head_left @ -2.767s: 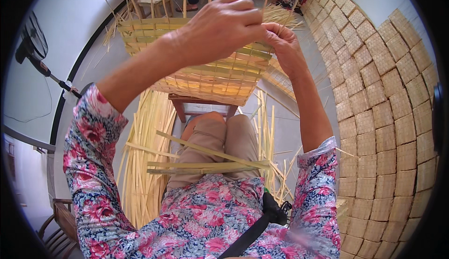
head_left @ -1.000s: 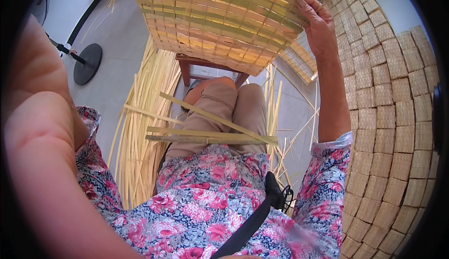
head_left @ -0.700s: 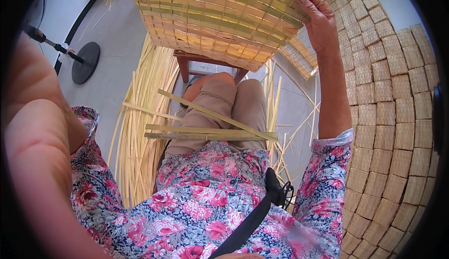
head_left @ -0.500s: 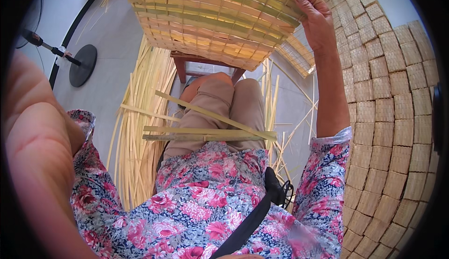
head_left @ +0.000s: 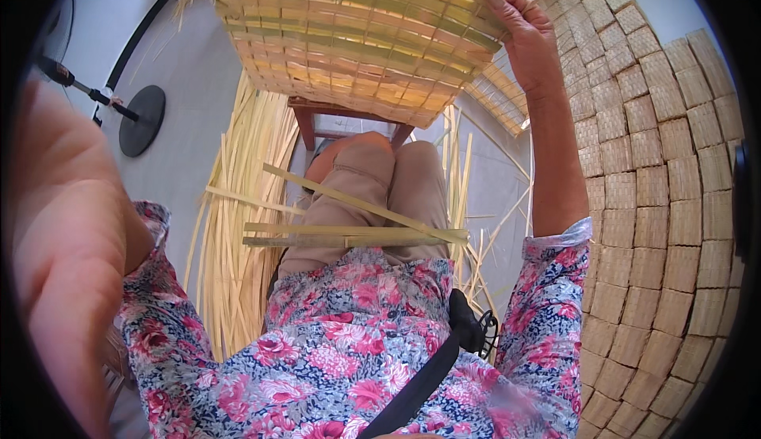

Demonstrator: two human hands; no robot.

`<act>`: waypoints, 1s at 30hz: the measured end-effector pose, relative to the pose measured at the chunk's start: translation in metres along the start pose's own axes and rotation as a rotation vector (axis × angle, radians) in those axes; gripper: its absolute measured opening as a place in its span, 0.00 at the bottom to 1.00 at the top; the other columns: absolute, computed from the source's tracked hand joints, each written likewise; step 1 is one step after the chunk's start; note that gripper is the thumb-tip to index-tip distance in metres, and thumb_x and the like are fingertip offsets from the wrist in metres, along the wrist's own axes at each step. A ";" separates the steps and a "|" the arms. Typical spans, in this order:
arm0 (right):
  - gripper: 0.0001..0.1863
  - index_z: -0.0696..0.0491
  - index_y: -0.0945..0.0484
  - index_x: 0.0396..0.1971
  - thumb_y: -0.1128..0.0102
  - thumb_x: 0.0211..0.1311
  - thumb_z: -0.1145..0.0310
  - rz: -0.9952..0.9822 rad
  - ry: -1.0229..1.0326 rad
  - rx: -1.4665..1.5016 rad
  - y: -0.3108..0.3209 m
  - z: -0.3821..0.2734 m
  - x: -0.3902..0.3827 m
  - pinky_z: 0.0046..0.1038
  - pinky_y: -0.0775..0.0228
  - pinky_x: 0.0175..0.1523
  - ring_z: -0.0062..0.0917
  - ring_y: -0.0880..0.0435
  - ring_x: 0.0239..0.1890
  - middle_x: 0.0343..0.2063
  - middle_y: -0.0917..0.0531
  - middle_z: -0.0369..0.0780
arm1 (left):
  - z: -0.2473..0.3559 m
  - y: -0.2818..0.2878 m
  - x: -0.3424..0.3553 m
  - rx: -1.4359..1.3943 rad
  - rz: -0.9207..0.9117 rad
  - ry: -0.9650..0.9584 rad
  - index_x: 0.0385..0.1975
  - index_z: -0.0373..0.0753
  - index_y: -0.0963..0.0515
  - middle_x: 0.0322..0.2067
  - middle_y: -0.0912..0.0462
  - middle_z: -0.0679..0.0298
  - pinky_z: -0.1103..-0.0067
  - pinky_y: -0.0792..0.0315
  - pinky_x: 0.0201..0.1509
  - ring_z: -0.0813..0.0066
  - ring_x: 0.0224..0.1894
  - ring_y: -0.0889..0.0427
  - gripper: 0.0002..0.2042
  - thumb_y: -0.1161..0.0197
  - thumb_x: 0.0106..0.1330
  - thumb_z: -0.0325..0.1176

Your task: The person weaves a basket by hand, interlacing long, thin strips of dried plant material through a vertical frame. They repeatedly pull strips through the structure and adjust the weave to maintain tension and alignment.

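A woven mat of flat bamboo strips (head_left: pixel 357 30), yellow and green in an open grid, is raised and tilted above my knees. My right hand (head_left: pixel 527 30) pinches its far right corner between thumb and fingers. Very close to the camera, my left hand (head_left: pixel 67 225) fills the left side, large and blurred. Its fingers cannot be made out, and it is apart from the mat. Several loose bamboo strips (head_left: pixel 357 237) lie across my thighs. Behind the mat's lower edge stands a low reddish wooden stool (head_left: pixel 305 126), partly hidden.
Long bamboo strips (head_left: pixel 238 201) are heaped on the floor left of my legs, with more scattered strips (head_left: pixel 476 264) at the right. Rows of small woven baskets (head_left: pixel 650 225) line the right side. A black round stand base (head_left: pixel 143 120) stands at the left.
My right hand and the mat have shifted slightly left. My left hand has moved a little downward, still close to the camera. The strips on my lap stay in place.
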State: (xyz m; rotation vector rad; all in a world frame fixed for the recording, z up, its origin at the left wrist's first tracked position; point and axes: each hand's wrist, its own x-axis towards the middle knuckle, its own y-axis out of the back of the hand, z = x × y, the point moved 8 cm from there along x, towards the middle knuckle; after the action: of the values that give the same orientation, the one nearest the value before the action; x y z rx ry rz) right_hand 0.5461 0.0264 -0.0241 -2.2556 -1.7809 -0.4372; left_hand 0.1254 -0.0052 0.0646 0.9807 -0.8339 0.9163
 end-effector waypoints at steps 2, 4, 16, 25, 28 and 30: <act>0.08 0.52 0.13 0.42 0.36 0.68 0.67 0.006 -0.021 -0.030 0.000 -0.001 -0.002 0.19 0.29 0.50 0.13 0.19 0.42 0.38 0.13 0.32 | -0.013 0.006 -0.001 -0.054 0.171 0.045 0.52 0.32 0.23 0.53 0.21 0.55 0.75 0.24 0.56 0.68 0.54 0.21 0.14 0.39 0.68 0.25; 0.08 0.52 0.13 0.42 0.36 0.69 0.67 0.000 -0.029 -0.035 0.001 -0.001 -0.007 0.18 0.29 0.49 0.13 0.20 0.40 0.37 0.13 0.31 | -0.027 -0.013 0.006 -0.087 0.216 0.052 0.52 0.32 0.23 0.52 0.20 0.56 0.76 0.24 0.55 0.69 0.54 0.20 0.13 0.39 0.69 0.24; 0.07 0.55 0.15 0.40 0.35 0.69 0.68 0.030 0.070 -0.082 -0.007 -0.007 -0.005 0.17 0.28 0.43 0.12 0.22 0.35 0.33 0.15 0.31 | -0.035 -0.145 0.098 0.344 -0.180 -0.218 0.39 0.37 0.19 0.28 0.18 0.63 0.77 0.24 0.33 0.68 0.29 0.18 0.08 0.32 0.60 0.23; 0.08 0.55 0.14 0.41 0.35 0.68 0.68 0.020 0.056 -0.033 -0.006 -0.008 -0.008 0.18 0.26 0.45 0.12 0.20 0.37 0.35 0.13 0.33 | -0.075 -0.159 0.106 0.481 -0.287 0.102 0.35 0.35 0.19 0.24 0.17 0.53 0.70 0.25 0.29 0.58 0.25 0.16 0.05 0.37 0.64 0.29; 0.08 0.55 0.14 0.42 0.35 0.68 0.68 0.015 0.064 -0.026 -0.005 -0.008 -0.009 0.18 0.26 0.45 0.12 0.20 0.37 0.35 0.13 0.32 | -0.082 -0.159 0.106 0.463 -0.240 0.068 0.35 0.34 0.19 0.22 0.18 0.51 0.70 0.26 0.28 0.57 0.23 0.17 0.05 0.38 0.65 0.28; 0.08 0.55 0.14 0.42 0.36 0.68 0.68 0.013 0.074 -0.031 -0.006 -0.008 -0.009 0.18 0.26 0.45 0.12 0.20 0.37 0.36 0.13 0.32 | -0.079 -0.162 0.105 0.419 -0.254 0.145 0.35 0.34 0.19 0.22 0.18 0.51 0.69 0.26 0.28 0.59 0.23 0.17 0.06 0.38 0.64 0.28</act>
State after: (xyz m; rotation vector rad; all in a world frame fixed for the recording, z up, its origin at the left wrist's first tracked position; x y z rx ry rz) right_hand 0.5378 0.0165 -0.0197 -2.2396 -1.7340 -0.5424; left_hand 0.3254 0.0505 0.0816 1.3300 -0.3871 0.9465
